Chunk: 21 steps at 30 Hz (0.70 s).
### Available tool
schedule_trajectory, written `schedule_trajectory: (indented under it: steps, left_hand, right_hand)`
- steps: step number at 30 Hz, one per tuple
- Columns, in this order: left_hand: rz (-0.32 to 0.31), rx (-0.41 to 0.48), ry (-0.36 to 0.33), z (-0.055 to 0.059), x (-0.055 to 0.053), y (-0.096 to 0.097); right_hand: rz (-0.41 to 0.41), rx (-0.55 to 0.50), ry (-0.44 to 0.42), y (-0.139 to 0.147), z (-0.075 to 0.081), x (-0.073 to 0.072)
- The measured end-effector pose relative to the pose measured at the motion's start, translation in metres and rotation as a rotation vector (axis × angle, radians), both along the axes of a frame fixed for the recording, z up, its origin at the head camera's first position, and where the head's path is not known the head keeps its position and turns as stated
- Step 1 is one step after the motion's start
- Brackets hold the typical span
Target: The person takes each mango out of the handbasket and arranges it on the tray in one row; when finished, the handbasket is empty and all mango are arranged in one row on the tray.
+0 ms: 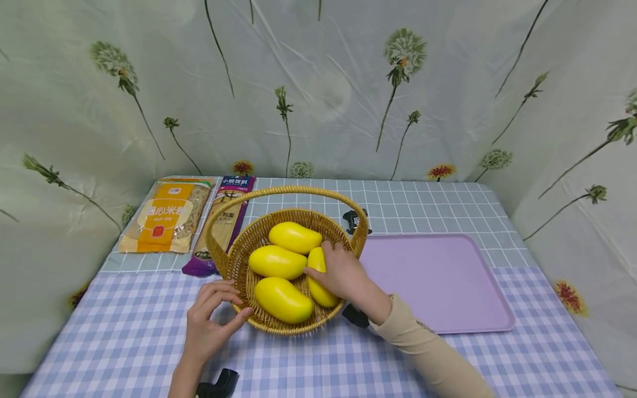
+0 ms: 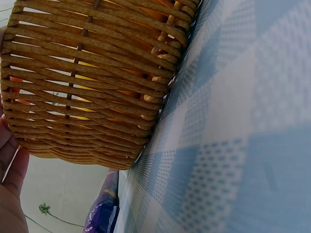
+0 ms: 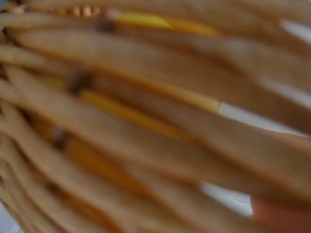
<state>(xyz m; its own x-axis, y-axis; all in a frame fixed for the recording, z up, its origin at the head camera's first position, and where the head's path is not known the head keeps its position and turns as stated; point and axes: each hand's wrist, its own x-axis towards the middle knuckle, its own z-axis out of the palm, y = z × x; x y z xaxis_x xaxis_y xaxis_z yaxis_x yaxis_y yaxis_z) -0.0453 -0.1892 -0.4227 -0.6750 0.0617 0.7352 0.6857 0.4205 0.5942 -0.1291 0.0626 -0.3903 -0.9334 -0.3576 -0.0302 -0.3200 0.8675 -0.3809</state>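
A brown wicker basket [image 1: 239,265] with an arched handle holds several yellow mangoes, among them an upper one [image 1: 294,236], a middle one [image 1: 277,262] and a lower one [image 1: 283,300]. My right hand [image 1: 343,271] reaches over the basket's right side and grips the rightmost mango [image 1: 320,290], fingers at its top and thumb on its left side. With my left hand [image 1: 211,315] I hold the near left rim, fingers and thumb spread along it. In the left wrist view the woven wall [image 2: 82,87] stands on the cloth. Blurred weave [image 3: 146,111] fills most of the right wrist view.
To the right lies a lilac tray [image 1: 438,282], behind my right forearm. A bag of rice noodles [image 1: 171,215] and a purple pasta packet [image 1: 224,221] lie at the back left. Behind the handle sits a small black object [image 1: 352,220]. A checked cloth [image 1: 124,331] covers the table.
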Motion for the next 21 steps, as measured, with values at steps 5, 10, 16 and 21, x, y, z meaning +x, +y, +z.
schedule_trajectory:
  steps: [5,10,16,21]
  left_hand:
    - [0.002,0.001,-0.006,0.0002,0.0005,-0.0002]
    - [0.007,-0.001,-0.004,0.0000,0.0010,-0.0003]
    - [0.006,-0.002,-0.007,-0.0008,0.0015,-0.0003]
    - [0.004,-0.004,-0.013,0.0001,0.0021,0.0001]
  right_hand:
    - [0.015,-0.016,-0.052,-0.0007,0.0022,-0.0029]
    - [0.018,-0.032,-0.093,-0.0016,0.0024,-0.0053]
    - [-0.007,-0.056,-0.124,-0.0024,0.0021,-0.0062]
    - [-0.016,-0.109,-0.113,-0.0009,0.0029,-0.0033]
